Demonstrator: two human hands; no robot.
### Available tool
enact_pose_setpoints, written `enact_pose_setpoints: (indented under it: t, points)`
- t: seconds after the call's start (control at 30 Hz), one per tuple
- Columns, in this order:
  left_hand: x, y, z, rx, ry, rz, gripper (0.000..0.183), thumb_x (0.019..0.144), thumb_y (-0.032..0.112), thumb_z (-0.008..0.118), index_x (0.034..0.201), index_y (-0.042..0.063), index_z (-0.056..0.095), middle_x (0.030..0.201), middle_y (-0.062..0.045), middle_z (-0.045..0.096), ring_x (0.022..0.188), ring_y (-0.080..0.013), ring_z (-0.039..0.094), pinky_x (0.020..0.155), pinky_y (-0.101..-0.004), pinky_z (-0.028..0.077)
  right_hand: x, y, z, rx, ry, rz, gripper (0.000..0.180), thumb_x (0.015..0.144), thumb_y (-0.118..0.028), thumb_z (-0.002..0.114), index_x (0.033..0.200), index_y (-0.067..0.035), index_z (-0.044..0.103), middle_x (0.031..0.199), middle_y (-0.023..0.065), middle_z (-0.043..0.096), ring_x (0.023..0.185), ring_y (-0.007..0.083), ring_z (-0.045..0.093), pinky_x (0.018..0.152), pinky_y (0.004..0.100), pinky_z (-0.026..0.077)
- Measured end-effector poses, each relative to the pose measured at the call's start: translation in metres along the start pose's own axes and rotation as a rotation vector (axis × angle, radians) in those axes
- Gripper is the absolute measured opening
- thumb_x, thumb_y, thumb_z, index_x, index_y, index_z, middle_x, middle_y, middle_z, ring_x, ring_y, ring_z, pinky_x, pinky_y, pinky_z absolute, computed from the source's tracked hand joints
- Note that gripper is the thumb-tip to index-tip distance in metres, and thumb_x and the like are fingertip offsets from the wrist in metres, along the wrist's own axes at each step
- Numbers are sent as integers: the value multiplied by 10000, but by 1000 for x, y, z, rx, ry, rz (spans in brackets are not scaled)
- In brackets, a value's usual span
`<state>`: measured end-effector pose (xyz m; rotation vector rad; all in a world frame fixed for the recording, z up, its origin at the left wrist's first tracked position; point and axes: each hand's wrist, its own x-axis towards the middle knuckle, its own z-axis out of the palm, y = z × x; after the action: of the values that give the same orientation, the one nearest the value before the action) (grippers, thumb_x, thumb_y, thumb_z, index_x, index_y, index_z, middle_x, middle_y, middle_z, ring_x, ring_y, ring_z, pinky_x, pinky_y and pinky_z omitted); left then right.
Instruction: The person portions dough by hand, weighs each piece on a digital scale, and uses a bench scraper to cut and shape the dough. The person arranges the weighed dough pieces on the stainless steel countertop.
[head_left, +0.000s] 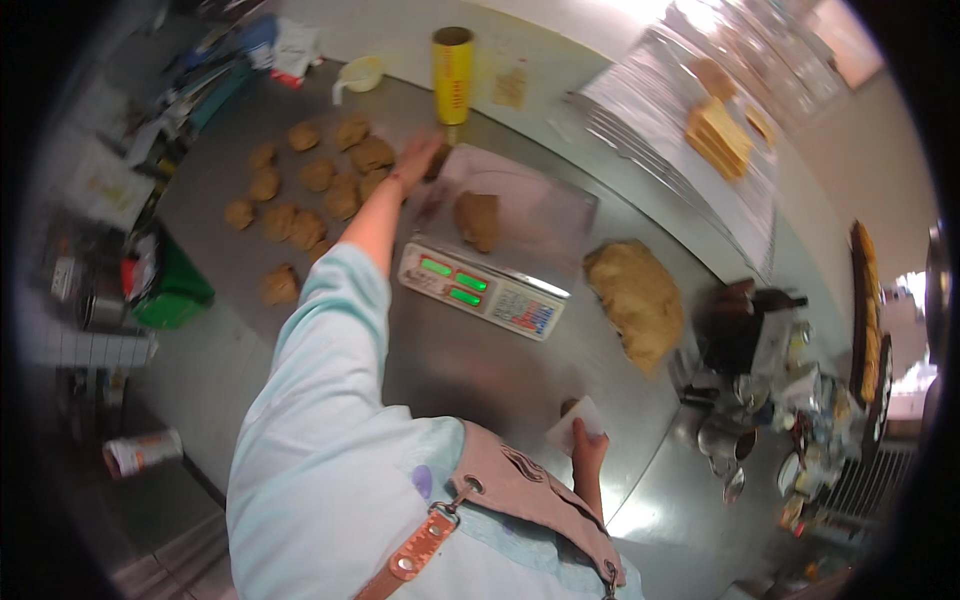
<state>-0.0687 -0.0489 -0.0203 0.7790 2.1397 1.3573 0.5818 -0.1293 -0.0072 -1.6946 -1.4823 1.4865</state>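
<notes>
My left hand (416, 159) reaches out beyond the digital scale, blurred, its fingers extended beside a dark brown piece (437, 162). Below it and to its left, several rough dough pieces (316, 174) lie scattered on the metal worktop (480, 375). One brown dough piece (478, 219) rests on the clear-covered pan of the digital scale (480, 291), whose green displays are lit. My right hand (590, 448), low and close to my body, grips a white plastic dough scraper (576, 426); a small brown bit shows behind the scraper. A large dough mass (636, 300) sits right of the scale.
A yellow cylinder (452, 75) stands at the back wall, near a pale measuring cup (361, 75). Sliced bread (718, 139) lies on a lined rack at upper right. Metal cups (726, 437) and utensils crowd the right side; a green container (174, 289) is at left.
</notes>
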Motion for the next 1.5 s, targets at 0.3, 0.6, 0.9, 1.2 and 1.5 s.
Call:
enact_pose_setpoints:
  t: [0.3, 0.6, 0.9, 1.2, 1.5]
  points:
    - [-125, 118, 133, 9, -129, 693, 359, 921, 175, 628, 1235, 8, 575, 1219, -147, 615, 1152, -273, 574, 993, -356, 447, 21, 7, -46, -684, 275, -177, 431, 853, -361, 669, 1088, 1, 679, 847, 249, 684, 796, 397, 680, 696, 452, 541]
    - [-197, 121, 337, 24, -512, 562, 647, 861, 289, 697, 1383, 32, 416, 1352, -225, 480, 1286, -373, 441, 1064, -418, 371, 181, -43, -178, -1098, 615, -854, 170, 727, -79, 641, 891, -109, 612, 863, 88, 630, 817, 292, 633, 658, 422, 497]
    - [-158, 65, 432, 252, -128, 77, 1022, 767, 542, 738, 1485, 8, 246, 1493, -260, 306, 1404, -408, 242, 1157, -488, 213, 332, -207, -72, -863, -128, -702, 264, 877, -272, 659, 976, -27, 647, 796, 200, 665, 787, 397, 648, 704, 479, 510]
    - [-152, 64, 447, 211, -18, 156, 951, 702, 475, 806, 1409, 16, 366, 1351, -214, 479, 1270, -383, 421, 1064, -499, 329, 457, -162, 43, -1243, -511, -915, 293, 860, -331, 649, 918, -46, 680, 808, 204, 679, 772, 407, 652, 706, 478, 539]
    - [-171, 61, 437, -138, -15, -63, 679, 729, 170, 782, 1272, -23, 423, 1221, -224, 530, 1167, -393, 499, 983, -433, 421, 438, -147, 79, -1062, -495, -804, 352, 844, -385, 655, 862, -36, 700, 849, 199, 687, 819, 388, 665, 721, 480, 545]
